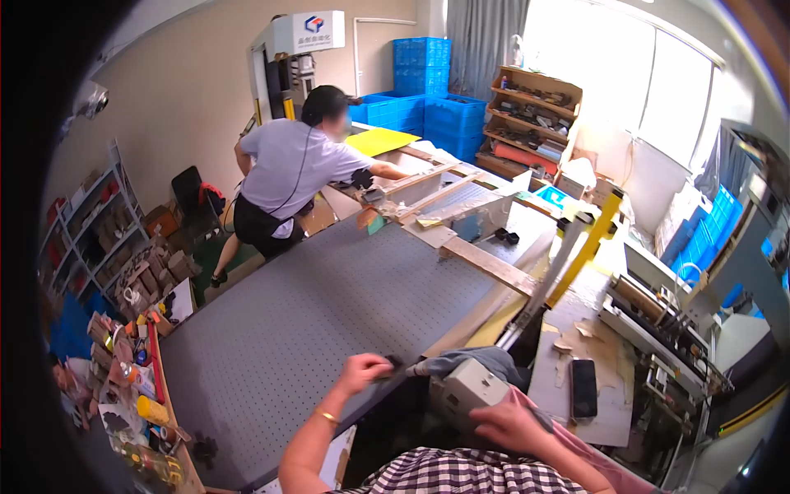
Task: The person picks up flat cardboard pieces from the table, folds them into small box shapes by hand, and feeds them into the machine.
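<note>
My left hand (pixel 366 372) is at the near edge of the grey perforated table (pixel 329 288), its fingers closed round a small dark thing that I cannot make out. A gold band circles that wrist. My right hand (pixel 504 424) is beside a grey-white control box (pixel 473 389), in front of my checked shirt, with its fingers spread and nothing visible in them. Grey cloth (pixel 469 360) lies behind the box, and pink cloth (pixel 568 440) hangs by my right forearm.
Across the table a person (pixel 288 169) leans over wooden frames (pixel 428 193). A yellow post (pixel 586 247) rises at the right. A black phone (pixel 583 389) lies on a side board (pixel 609 346). Bottles and clutter (pixel 152 409) line the left edge. Blue crates (pixel 453 119) stand behind.
</note>
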Demonstrator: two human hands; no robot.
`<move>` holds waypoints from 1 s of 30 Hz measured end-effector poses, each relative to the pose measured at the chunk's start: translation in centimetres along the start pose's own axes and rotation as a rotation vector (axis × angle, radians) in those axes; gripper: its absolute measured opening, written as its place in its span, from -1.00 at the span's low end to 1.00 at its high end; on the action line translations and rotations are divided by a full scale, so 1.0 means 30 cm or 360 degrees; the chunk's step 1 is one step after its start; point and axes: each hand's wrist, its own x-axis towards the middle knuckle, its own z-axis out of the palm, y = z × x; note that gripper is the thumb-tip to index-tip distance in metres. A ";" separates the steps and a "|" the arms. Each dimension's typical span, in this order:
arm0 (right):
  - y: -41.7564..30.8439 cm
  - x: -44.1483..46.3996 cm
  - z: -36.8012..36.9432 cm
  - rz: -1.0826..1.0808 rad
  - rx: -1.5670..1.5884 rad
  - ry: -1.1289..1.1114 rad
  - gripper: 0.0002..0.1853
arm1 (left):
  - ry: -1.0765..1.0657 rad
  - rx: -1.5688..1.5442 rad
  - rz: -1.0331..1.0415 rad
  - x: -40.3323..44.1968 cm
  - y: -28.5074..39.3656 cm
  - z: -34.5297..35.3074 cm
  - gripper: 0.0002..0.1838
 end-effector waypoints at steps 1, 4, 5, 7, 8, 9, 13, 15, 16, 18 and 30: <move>-0.015 -0.042 -0.077 0.0129 0.0060 0.0221 -0.65 | -0.0247 0.0290 0.0282 0.029 0.143 0.131 -0.90; -0.058 -0.187 -0.261 0.0253 0.0019 0.0810 -0.58 | -0.0906 0.0456 0.1067 0.053 0.455 0.499 -0.83; -0.047 -0.246 -0.303 0.0220 -0.0082 0.0865 -0.56 | -0.1005 0.0530 0.1236 0.044 0.523 0.608 -0.83; -0.043 -0.371 -0.352 0.0254 -0.0168 0.0879 -0.55 | -0.1251 0.0564 0.1433 0.026 0.615 0.809 -0.83; -0.035 -0.441 -0.361 0.0272 -0.0174 0.0861 -0.56 | -0.1304 0.0528 0.1466 0.013 0.651 0.892 -0.84; -0.025 -0.509 -0.370 0.0323 -0.0195 0.0911 -0.56 | -0.1366 0.0488 0.1506 0.002 0.685 0.971 -0.84; -0.013 -0.740 -0.427 0.0450 0.0025 0.0939 -0.60 | -0.1496 0.0379 0.1581 -0.004 0.761 1.226 -0.85; 0.002 -0.816 -0.450 0.0559 0.0234 0.1104 -0.57 | -0.1596 0.0309 0.1527 0.004 0.796 1.324 -0.85; 0.007 -0.855 -0.470 0.0686 0.0359 0.1080 -0.54 | -0.1619 0.0310 0.1520 0.007 0.817 1.367 -0.84; 0.059 -0.908 -0.489 0.0647 0.0632 0.1167 -0.52 | -0.1694 0.0319 0.1422 0.018 0.855 1.440 -0.84; 0.363 -0.984 -0.832 0.0681 -0.0358 0.1280 -0.36 | -0.1653 0.0576 0.1521 0.331 0.745 1.819 -0.56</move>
